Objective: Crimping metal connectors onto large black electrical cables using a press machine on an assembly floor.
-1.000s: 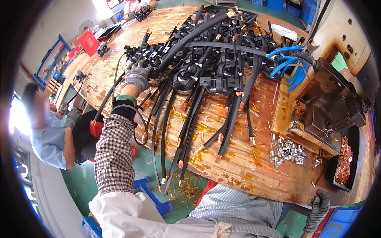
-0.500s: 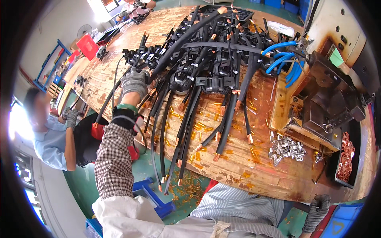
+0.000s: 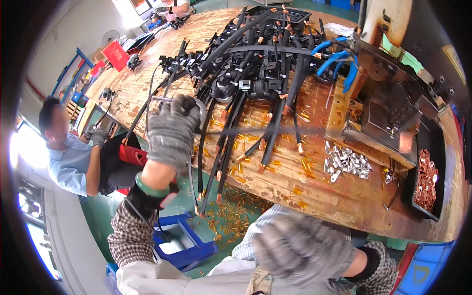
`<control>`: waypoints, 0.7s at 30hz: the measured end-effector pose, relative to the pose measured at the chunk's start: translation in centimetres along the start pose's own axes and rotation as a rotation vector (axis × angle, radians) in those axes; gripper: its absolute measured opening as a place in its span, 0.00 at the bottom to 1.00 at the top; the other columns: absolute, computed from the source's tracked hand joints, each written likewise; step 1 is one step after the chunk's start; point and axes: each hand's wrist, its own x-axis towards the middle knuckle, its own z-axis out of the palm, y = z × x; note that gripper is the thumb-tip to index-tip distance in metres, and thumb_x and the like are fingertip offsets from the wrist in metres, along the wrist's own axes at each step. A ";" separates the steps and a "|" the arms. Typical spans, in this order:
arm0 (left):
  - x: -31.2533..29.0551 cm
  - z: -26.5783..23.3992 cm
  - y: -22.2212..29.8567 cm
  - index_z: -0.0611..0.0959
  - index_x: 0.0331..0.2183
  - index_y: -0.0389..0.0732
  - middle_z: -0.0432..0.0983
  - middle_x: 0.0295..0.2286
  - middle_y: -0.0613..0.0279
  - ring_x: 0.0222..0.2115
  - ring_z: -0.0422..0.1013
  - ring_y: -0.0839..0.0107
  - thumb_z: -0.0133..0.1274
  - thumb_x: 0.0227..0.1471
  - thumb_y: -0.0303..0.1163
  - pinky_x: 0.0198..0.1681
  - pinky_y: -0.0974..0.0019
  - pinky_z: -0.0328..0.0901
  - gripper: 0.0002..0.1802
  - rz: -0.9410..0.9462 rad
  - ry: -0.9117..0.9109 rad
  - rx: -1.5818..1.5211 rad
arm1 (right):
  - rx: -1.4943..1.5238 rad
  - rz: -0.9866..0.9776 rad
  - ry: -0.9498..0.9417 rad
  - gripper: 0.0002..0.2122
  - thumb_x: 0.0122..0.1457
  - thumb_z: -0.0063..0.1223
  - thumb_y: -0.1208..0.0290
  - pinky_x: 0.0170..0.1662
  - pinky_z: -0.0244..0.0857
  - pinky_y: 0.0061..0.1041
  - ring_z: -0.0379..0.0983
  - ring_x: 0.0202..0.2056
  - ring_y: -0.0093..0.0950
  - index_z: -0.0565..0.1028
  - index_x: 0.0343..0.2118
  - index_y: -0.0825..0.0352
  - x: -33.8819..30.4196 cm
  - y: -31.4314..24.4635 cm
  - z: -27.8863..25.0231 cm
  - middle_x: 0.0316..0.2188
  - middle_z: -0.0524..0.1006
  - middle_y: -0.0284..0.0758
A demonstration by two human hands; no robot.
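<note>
My left hand (image 3: 172,130), in a grey knitted glove, is closed round a black cable (image 3: 270,130) at the left of the table. The cable stretches rightward from the fist, smeared by motion. Beyond that hand lies a large heap of black cables (image 3: 255,64) with bare copper ends and black clip-like parts; several cable ends hang over the near edge. My right hand (image 3: 305,248), gloved too, is in front of my body below the table edge. Its fingers are too blurred to read, and I see nothing clearly in it.
Silver terminals (image 3: 346,162) lie heaped beside a dark metal press (image 3: 388,108). Blue-handled pliers (image 3: 339,61) rest near it. A black tray (image 3: 435,216) holds copper pieces at the right. A co-worker (image 3: 73,152) sits at the left; a blue stool (image 3: 196,253) stands on the floor.
My left hand has drawn back from the heap toward me, bringing a cable with it. My right hand has come up and leftward from the lower right, in front of my body.
</note>
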 end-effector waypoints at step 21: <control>2.3 -2.9 4.3 0.78 0.30 0.47 0.71 0.37 0.60 0.41 0.67 0.65 0.45 0.45 0.32 0.40 0.58 0.59 0.09 0.543 -0.364 0.191 | -0.206 0.975 -0.186 0.12 0.49 0.51 0.65 0.25 0.60 0.34 0.67 0.22 0.36 0.72 0.36 0.65 -10.2 2.1 0.7 0.19 0.68 0.38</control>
